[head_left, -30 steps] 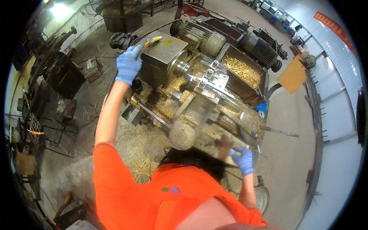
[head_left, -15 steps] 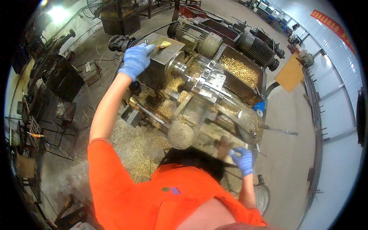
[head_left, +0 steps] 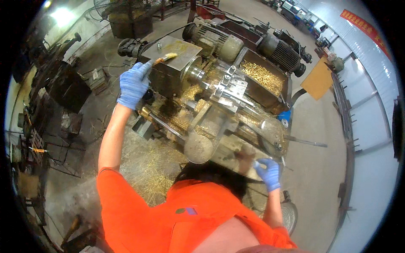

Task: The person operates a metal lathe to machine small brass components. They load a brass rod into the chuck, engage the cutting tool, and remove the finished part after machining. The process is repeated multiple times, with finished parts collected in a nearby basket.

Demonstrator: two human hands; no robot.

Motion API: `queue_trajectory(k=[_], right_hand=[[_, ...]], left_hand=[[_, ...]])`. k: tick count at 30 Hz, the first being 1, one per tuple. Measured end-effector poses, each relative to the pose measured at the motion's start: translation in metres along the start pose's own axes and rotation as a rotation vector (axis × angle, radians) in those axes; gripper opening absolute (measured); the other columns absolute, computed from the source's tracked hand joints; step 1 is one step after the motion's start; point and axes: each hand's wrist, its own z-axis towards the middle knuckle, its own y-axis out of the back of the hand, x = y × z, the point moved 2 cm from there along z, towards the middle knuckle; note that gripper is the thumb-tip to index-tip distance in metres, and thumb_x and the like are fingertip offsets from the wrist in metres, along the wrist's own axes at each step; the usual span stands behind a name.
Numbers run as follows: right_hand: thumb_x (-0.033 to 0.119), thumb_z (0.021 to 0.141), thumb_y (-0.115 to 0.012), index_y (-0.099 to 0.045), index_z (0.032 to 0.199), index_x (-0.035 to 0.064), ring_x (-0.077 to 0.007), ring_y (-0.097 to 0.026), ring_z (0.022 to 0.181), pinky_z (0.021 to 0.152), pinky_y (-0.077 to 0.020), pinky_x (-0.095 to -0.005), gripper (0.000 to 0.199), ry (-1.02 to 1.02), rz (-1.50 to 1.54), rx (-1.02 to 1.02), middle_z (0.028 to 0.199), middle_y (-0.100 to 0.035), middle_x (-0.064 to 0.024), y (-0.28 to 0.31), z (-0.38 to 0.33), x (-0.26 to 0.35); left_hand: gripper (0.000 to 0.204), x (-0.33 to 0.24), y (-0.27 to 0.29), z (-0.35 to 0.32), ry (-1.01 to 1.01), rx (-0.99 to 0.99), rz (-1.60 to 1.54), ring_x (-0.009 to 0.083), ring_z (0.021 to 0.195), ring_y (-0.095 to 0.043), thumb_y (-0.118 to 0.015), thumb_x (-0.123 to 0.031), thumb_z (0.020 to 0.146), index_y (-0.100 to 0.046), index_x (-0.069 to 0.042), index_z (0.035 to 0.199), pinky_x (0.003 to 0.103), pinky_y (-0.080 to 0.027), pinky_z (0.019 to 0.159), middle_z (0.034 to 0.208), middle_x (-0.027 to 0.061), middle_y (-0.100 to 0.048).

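Note:
My left hand [head_left: 136, 83], in a blue knit glove, is closed round the handle of a paintbrush [head_left: 165, 58]. The brush's pale yellow bristles lie at the metal top plate [head_left: 182, 49] of a lathe's headstock. To the right of that are the chuck [head_left: 195, 75] and a bright metal tool block [head_left: 231, 87], both among brass shavings. My right hand [head_left: 267, 173], gloved alike, is at the lathe's front right edge with its fingers curled; a small pale spot shows at the fingertips, too small to name. Beside it is a stained flat plate [head_left: 236, 152].
Behind the tool block, a metal bin [head_left: 262, 76] holds many small brass pieces. Electric motors [head_left: 213, 41] sit along the machine's back. A long lever [head_left: 308, 141] sticks out right, and a rod with a brass end [head_left: 157, 118] juts out front left. Brass shavings [head_left: 152, 177] litter the floor.
My left hand has drawn back left and toward me with the brush, uncovering more of the top plate. My right hand has barely moved.

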Motion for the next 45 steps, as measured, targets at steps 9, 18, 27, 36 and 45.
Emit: queue_trajectory(k=[9,18,27,36,45], right_hand=[[0.026,0.069,-0.073,-0.068,0.077,0.0051,-0.0301,-0.061,0.068,0.066,-0.0476,-0.0357,0.023,-0.023,0.004,-0.04,0.075,-0.064,-0.0149,0.002,-0.006,-0.002],[0.026,0.069,-0.073,-0.068,0.078,0.0047,-0.0305,-0.061,0.067,0.065,-0.0474,-0.0363,0.024,-0.022,0.015,-0.027,0.073,-0.063,-0.0151,-0.001,-0.005,-0.007],[0.027,0.07,-0.072,-0.068,0.079,0.0046,-0.0302,-0.06,0.07,0.068,-0.0468,-0.0357,0.024,-0.039,0.009,0.026,0.075,-0.063,-0.0152,0.002,0.004,0.008],[0.029,0.069,-0.071,-0.068,0.078,0.0042,-0.0306,-0.06,0.07,0.067,-0.0474,-0.0371,0.027,-0.112,-0.02,-0.008,0.074,-0.063,-0.0149,0.001,-0.008,-0.018],[0.038,0.072,-0.067,-0.068,0.08,0.0052,-0.0317,-0.061,0.071,0.067,-0.0479,-0.0384,0.033,-0.141,-0.021,-0.06,0.073,-0.063,-0.0155,0.013,-0.022,-0.033]], left_hand=[[0.047,-0.006,-0.018,0.0,-0.127,0.008,0.017,0.0286,0.06,-0.055,-0.055,-0.006,0.07,-0.058,-0.02,0.114,0.039,-0.043,0.051,0.077,0.009,-0.054],[0.041,-0.008,-0.015,-0.001,-0.117,-0.005,0.049,0.0282,0.058,-0.055,-0.057,-0.009,0.074,-0.058,-0.02,0.114,0.038,-0.043,0.051,0.073,0.0091,-0.052],[0.04,-0.009,-0.047,0.01,0.013,-0.054,0.07,0.0277,0.066,-0.058,-0.058,-0.011,0.072,-0.059,-0.02,0.111,0.038,-0.045,0.056,0.082,0.0075,-0.058],[0.031,-0.01,-0.044,0.015,0.164,0.212,-0.069,0.0297,0.08,-0.061,-0.057,-0.022,0.083,-0.059,-0.017,0.114,0.036,-0.048,0.069,0.093,0.0118,-0.063],[0.034,-0.011,-0.048,0.023,0.163,0.231,-0.217,0.0302,0.09,-0.06,-0.058,-0.022,0.084,-0.057,-0.013,0.116,0.035,-0.047,0.076,0.101,0.0146,-0.062]])
